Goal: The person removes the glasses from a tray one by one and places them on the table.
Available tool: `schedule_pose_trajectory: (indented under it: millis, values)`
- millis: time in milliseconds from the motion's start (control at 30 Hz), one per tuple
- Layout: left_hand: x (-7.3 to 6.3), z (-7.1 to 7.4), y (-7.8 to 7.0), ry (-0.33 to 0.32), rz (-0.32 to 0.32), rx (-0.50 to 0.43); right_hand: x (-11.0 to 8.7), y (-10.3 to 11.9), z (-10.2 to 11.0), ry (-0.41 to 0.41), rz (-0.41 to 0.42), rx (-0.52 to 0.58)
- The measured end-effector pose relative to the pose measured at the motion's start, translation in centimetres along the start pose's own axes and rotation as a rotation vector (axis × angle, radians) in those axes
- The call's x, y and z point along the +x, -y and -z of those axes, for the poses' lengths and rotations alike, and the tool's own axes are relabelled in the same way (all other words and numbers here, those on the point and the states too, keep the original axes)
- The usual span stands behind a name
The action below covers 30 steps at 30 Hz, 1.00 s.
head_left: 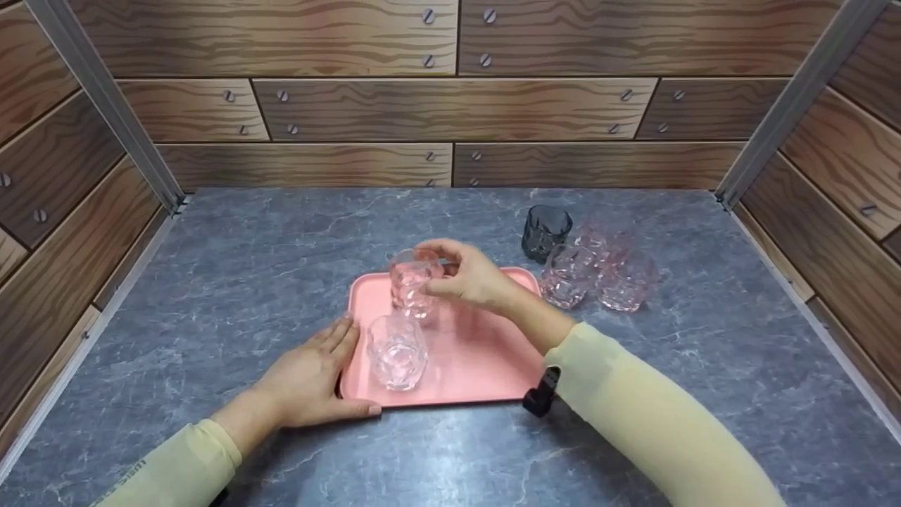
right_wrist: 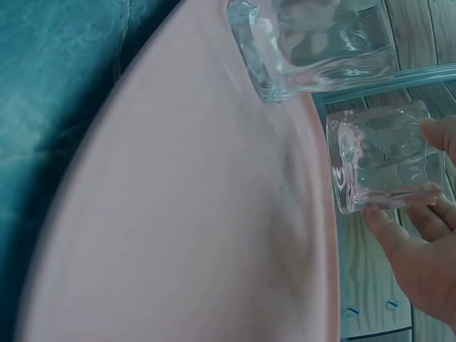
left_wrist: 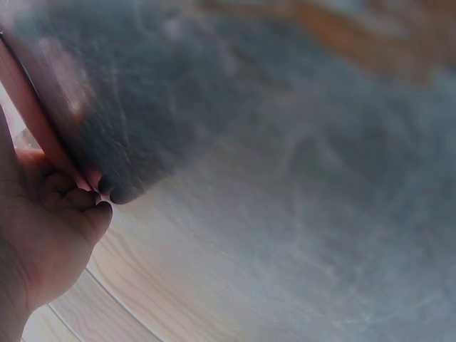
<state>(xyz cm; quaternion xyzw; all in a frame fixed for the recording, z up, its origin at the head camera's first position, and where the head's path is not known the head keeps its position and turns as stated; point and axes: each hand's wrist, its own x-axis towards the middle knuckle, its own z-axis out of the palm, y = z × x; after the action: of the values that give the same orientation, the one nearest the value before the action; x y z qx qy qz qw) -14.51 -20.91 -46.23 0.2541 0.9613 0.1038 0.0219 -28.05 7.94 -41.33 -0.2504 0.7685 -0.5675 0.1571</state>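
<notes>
A pink tray [head_left: 479,359] lies on the table. My left hand [head_left: 310,377] rests at its front left corner, fingers extended along the left edge and thumb by the front edge. In the left wrist view, the left hand's fingertips meet the tray's side [left_wrist: 32,107]. A clear faceted drinking glass [head_left: 398,359] stands on the tray's front left part. Just behind it, my right hand [head_left: 475,278] grips another clear faceted glass [head_left: 412,285] between thumb and fingers, over the tray's back left part. Both glasses show in the right wrist view, the held glass [right_wrist: 388,157] beyond the standing glass [right_wrist: 320,46].
Right of the tray stands a cluster of glasses: a dark grey glass [head_left: 546,232] at the back, a clear glass [head_left: 566,278] close to the tray and pink-tinted glasses [head_left: 625,282] beside it. Wood-patterned walls [head_left: 450,109] enclose the marbled table [head_left: 267,232] at the back and sides.
</notes>
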Motion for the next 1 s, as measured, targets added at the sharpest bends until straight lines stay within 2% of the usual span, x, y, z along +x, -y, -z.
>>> schedule_pose_trajectory:
  millis: [200, 400, 633, 1000]
  values:
    - [-0.1, 0.0, 0.0, -0.010, -0.007, 0.000, -1.6, 0.8, 1.6, -0.047, 0.000, -0.034]
    - [0.0, 0.0, -0.1, -0.033, -0.037, 0.002, -4.0, 1.5, 3.1, -0.078, 0.005, -0.023]
    - [0.0, 0.1, -0.3, -0.036, -0.041, -0.003, -7.1, 2.1, 5.1, -0.102, 0.026, -0.034]
    - [0.0, 0.1, -0.3, -0.031, -0.036, 0.002, -11.8, 2.1, 9.4, -0.183, -0.022, -0.106]
